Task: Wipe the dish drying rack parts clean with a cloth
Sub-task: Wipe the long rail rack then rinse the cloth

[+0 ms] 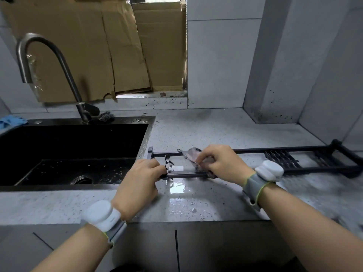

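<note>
the dish rack frame (255, 150) (long, black, extendable) lies flat on the wet speckled tabletop (196, 203), its left end just beside the black sink (68, 146). the left hand (137, 183) has its grip curled round the near rail at the frame's left end. the right hand (220, 163) has its grip pinched on a grey mesh cloth (193, 159), pressing it against the rails at mid-frame. a slatted section (280, 158) sits toward the right end. a faucet (49, 65) stands behind the sink.
</note>
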Available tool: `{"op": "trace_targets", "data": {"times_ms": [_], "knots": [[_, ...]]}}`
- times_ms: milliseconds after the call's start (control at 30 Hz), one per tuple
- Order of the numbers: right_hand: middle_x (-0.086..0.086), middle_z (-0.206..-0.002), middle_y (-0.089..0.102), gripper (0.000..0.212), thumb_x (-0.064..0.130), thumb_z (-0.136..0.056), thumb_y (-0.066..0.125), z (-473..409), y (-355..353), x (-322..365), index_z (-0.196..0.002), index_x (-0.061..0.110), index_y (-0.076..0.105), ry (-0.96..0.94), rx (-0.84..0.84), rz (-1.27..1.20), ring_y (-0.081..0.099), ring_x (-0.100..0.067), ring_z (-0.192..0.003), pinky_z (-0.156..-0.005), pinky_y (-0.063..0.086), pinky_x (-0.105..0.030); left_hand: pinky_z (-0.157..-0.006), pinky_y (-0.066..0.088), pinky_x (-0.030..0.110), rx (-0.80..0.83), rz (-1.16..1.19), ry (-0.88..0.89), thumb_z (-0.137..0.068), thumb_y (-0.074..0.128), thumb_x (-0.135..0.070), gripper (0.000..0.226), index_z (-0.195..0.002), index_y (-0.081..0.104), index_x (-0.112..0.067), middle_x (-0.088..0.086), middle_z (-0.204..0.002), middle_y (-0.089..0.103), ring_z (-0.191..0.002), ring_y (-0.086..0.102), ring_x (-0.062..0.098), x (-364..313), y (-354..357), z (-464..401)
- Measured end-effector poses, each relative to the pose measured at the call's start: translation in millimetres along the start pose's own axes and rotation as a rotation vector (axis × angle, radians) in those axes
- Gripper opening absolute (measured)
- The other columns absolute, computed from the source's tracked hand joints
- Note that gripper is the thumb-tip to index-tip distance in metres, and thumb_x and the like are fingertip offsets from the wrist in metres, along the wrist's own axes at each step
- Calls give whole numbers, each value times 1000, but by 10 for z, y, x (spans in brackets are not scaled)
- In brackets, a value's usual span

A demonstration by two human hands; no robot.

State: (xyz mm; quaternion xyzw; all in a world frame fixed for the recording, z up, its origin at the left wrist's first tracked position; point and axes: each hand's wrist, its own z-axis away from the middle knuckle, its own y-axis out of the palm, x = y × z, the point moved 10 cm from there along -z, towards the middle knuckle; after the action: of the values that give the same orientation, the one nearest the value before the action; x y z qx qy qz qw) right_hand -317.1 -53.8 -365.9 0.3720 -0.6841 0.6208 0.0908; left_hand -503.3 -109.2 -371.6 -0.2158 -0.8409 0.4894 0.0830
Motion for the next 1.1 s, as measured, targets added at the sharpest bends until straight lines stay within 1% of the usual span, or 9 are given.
{"op": "trace_targets", "data": {"times_ms": [67, 200, 333, 433, 500, 600, 733, 900, 1100], "knots": [[9, -89, 70, 24, 3, -85, 70, 133, -161, -15, -85, 27, 77, 10, -19, -215, 68, -11, -77, -67, 54, -27, -69, 47, 27, -10, -12, 10, -63, 80, 11, 39, -87, 73, -19, -7, -79, 62, -74, 56, 22, -32, -30, -3], [12, -95, 70, 19, 10, -83, 76, 330, -726, -289, -88, 28, 76, 18, -278, -209, 64, -1, -90, -77, 45, -12, -81, 45, 36, -26, 18, 27, -70, 64, -10, 28, -95, 71, -19, -7, -89, 65, -81, 60, 23, -206, -77, -75], [9, -102, 69, 22, 11, -84, 74, 588, -1205, -803, -92, 31, 74, 123, -470, -188, 65, -8, -99, -90, 48, -24, -83, 48, 41, -37, 143, 56, -80, 59, -23, 23, -99, 70, -19, -5, -97, 67, -88, 61, 23, -691, 51, -349], [6, -103, 70, 19, 15, -85, 73, 791, -1653, -1146, -95, 30, 73, 213, -638, -156, 66, -14, -96, -88, 54, -38, -82, 45, 37, -47, 215, 72, -86, 58, -35, 25, -102, 71, -21, -6, -99, 67, -90, 60, 21, -1081, 188, -603], [3, -102, 70, 17, 17, -85, 74, 892, -1898, -1344, -95, 30, 72, 270, -711, -129, 66, -19, -95, -86, 55, -40, -87, 43, 37, -14, 253, 79, -88, 56, -48, 36, -111, 68, -23, -7, -107, 65, -98, 58, 20, -1287, 316, -770], [1, -97, 65, 17, 15, -84, 76, 821, -1887, -1455, -92, 30, 72, 282, -627, 8, 64, -20, -96, -90, 49, -31, -104, 37, 39, 161, 200, 75, -85, 51, -72, 64, -133, 55, -29, -7, -131, 54, -121, 48, 19, -1438, 612, -974], [-3, -103, 62, 16, 11, -85, 71, 646, -1709, -1492, -99, 20, 75, 233, -459, 179, 61, -19, -98, -95, 46, -32, -114, 32, 43, 318, 148, 92, -76, 51, -85, 88, -145, 40, -31, -3, -147, 43, -134, 39, 21, -1624, 873, -1178], [-5, -115, 58, 27, 20, -94, 56, 467, -1182, -1503, -118, 22, 69, 211, -86, 416, 48, -27, -110, -93, 36, -30, -111, 35, 43, 357, 106, 113, -77, 57, -80, 87, -147, 39, -31, -1, -145, 46, -132, 41, 24, -1721, 979, -1284], [8, -93, 53, 17, 18, -92, 59, 605, -1213, -1459, -103, 22, 72, 196, -58, 329, 49, -17, -97, -82, 37, -25, -100, 46, 38, 404, 142, 94, -75, 61, -79, 89, -144, 45, -25, 0, -134, 56, -120, 50, 23, -1709, 1028, -1366]]}}
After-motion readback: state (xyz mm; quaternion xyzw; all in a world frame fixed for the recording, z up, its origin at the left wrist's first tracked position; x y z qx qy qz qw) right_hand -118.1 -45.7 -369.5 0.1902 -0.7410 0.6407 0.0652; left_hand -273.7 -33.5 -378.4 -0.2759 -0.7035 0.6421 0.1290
